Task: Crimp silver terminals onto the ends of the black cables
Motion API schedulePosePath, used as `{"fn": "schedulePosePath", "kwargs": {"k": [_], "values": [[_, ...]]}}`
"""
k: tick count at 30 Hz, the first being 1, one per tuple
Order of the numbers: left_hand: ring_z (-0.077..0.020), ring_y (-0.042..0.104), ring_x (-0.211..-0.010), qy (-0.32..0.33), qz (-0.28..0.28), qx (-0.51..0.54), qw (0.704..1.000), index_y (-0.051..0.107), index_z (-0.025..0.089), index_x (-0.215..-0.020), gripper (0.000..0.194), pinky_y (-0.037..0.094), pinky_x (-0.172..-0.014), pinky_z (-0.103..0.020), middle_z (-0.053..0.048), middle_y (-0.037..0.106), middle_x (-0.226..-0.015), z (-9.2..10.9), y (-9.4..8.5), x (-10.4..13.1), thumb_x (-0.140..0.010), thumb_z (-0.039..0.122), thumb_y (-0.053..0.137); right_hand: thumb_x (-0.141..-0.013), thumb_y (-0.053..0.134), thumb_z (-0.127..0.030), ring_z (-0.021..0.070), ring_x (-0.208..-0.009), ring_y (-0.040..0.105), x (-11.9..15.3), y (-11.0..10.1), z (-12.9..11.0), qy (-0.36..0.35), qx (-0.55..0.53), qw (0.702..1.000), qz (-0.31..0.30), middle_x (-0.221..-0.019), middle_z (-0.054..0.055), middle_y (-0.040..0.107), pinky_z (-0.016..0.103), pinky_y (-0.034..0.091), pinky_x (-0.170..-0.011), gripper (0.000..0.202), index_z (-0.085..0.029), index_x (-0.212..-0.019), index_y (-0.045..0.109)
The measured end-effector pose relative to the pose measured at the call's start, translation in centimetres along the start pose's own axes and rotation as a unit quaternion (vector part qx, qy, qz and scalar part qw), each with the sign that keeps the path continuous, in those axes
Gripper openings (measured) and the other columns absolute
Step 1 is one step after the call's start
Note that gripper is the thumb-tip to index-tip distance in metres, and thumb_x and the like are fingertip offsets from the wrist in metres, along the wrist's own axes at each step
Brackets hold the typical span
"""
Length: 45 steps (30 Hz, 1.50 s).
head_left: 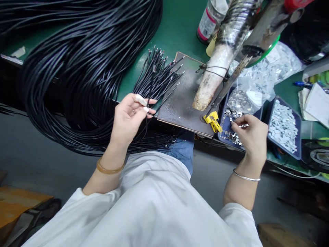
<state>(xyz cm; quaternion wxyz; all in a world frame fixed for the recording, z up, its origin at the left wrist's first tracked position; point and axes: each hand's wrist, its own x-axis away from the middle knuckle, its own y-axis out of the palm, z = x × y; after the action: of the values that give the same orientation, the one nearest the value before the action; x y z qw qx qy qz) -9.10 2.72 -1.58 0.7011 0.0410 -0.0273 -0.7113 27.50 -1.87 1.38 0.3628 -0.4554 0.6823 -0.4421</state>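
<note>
My left hand (130, 116) pinches a thin black cable (168, 96) between thumb and fingers, with a white wrap on one fingertip. Just beyond it, a bundle of black cable ends (156, 73) lies on the table, their tips stripped. My right hand (253, 135) reaches over a blue tray (224, 103) with small metal clips (232, 136) in it. Thumb and forefinger are closed together there; whatever is between them is too small to make out. A yellow clip-like piece (212, 120) sits left of this tray, by the brown board (177, 108).
Large coils of black cable (84, 68) cover the left. A white-wrapped pole (214, 73) and a metal bar (231, 77) slant over the board. Another blue tray (299, 137) holds pale small parts. Plastic bags (277, 65), a jar (207, 24) and papers (317, 103) stand around.
</note>
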Motion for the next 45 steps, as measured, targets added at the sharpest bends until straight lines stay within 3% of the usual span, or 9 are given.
{"fn": "schedulePosePath", "kwargs": {"k": [3, 6, 9, 12, 19, 24, 29, 38, 45], "values": [[-0.0079, 0.056, -0.047, -0.014, -0.049, 0.099, 0.994, 0.059, 0.022, -0.087, 0.013, 0.042, -0.044, -0.02, 0.0, 0.072, -0.073, 0.7, 0.2, -0.1, -0.081, 0.022, 0.07, -0.068, 0.067, -0.015, 0.0118, -0.057, 0.054, 0.4, -0.2, -0.5, 0.005, -0.047, 0.998, -0.028, -0.07, -0.002, 0.067, 0.028, 0.041, -0.066, 0.008, -0.022, -0.066, 0.063], [-0.0067, 0.045, -0.038, -0.054, -0.177, 0.137, 0.973, 0.066, 0.02, -0.091, 0.019, 0.027, -0.035, -0.02, 0.001, 0.066, -0.06, 1.8, 1.8, 0.3, -0.081, 0.033, 0.076, -0.072, 0.067, -0.015, 0.0118, -0.059, 0.056, 0.9, -0.5, -0.9, -0.006, -0.049, 0.999, -0.001, -0.071, -0.002, 0.066, 0.028, 0.042, -0.067, 0.009, -0.022, -0.068, 0.062], [-0.0075, 0.048, -0.042, -0.1, -0.31, 0.121, 0.938, 0.07, 0.016, -0.091, 0.018, 0.032, -0.039, -0.021, -0.001, 0.065, -0.057, 2.8, 4.7, 1.2, -0.083, 0.032, 0.075, -0.076, 0.069, -0.018, 0.0116, -0.06, 0.054, 1.0, -0.7, -0.9, -0.02, -0.031, 0.997, 0.062, -0.069, -0.002, 0.063, 0.028, 0.041, -0.069, 0.009, -0.021, -0.072, 0.062], [-0.0105, 0.059, -0.054, -0.116, -0.368, 0.095, 0.917, 0.071, 0.013, -0.088, 0.012, 0.046, -0.052, -0.021, -0.002, 0.066, -0.06, 2.7, 7.9, 2.2, -0.081, 0.023, 0.073, -0.078, 0.069, -0.019, 0.0118, -0.063, 0.053, 0.7, -0.6, -0.8, -0.035, -0.025, 0.997, 0.066, -0.071, -0.002, 0.063, 0.028, 0.041, -0.07, 0.009, -0.021, -0.072, 0.061], [-0.0083, 0.054, -0.053, -0.118, -0.299, 0.059, 0.945, 0.076, 0.009, -0.094, 0.02, 0.043, -0.053, -0.02, 0.0, 0.064, -0.059, -0.1, 11.1, 4.3, -0.083, 0.024, 0.068, -0.074, 0.064, -0.018, 0.0127, -0.063, 0.056, -0.3, 0.4, -0.9, -0.038, -0.025, 0.999, -0.017, -0.069, -0.004, 0.063, 0.028, 0.042, -0.069, 0.007, -0.021, -0.07, 0.06], [-0.0088, 0.054, -0.058, -0.065, -0.154, 0.027, 0.986, 0.08, 0.013, -0.089, 0.016, 0.045, -0.056, -0.021, -0.002, 0.07, -0.067, -0.7, 10.2, 4.2, -0.079, 0.022, 0.073, -0.08, 0.059, -0.023, 0.0145, -0.07, 0.057, 1.3, 0.9, -2.0, -0.053, -0.059, 0.989, 0.127, -0.076, -0.002, 0.061, 0.029, 0.045, -0.065, 0.01, -0.023, -0.072, 0.054], [-0.0064, 0.051, -0.049, -0.11, -0.206, 0.097, 0.967, 0.074, 0.013, -0.081, 0.009, 0.043, -0.051, -0.019, 0.003, 0.06, -0.056, -0.5, 9.8, 3.3, -0.078, 0.021, 0.072, -0.08, 0.068, -0.022, 0.0155, -0.07, 0.066, 4.3, 0.6, -4.6, -0.038, -0.225, 0.946, 0.229, -0.085, 0.0, 0.066, 0.029, 0.05, -0.057, 0.015, -0.023, -0.073, 0.055], [-0.0064, 0.055, -0.052, -0.12, -0.217, 0.113, 0.962, 0.068, 0.013, -0.081, 0.016, 0.046, -0.053, -0.017, 0.002, 0.062, -0.061, 0.5, 10.2, 3.1, -0.078, 0.025, 0.077, -0.087, 0.07, -0.02, 0.0172, -0.084, 0.074, 7.3, 2.5, -9.2, -0.106, -0.392, 0.905, 0.124, -0.091, 0.001, 0.072, 0.034, 0.063, -0.071, 0.005, -0.024, -0.083, 0.071], [-0.0082, 0.055, -0.059, 0.071, -0.151, -0.059, 0.984, 0.074, 0.015, -0.084, 0.008, 0.042, -0.055, -0.02, -0.004, 0.074, -0.079, 0.4, 10.0, 3.3, -0.086, 0.02, 0.069, -0.087, 0.07, -0.024, 0.0162, -0.087, 0.072, 6.7, 3.5, -8.9, -0.097, -0.41, 0.905, 0.057, -0.095, 0.002, 0.072, 0.031, 0.063, -0.07, 0.003, -0.025, -0.085, 0.072]]}}
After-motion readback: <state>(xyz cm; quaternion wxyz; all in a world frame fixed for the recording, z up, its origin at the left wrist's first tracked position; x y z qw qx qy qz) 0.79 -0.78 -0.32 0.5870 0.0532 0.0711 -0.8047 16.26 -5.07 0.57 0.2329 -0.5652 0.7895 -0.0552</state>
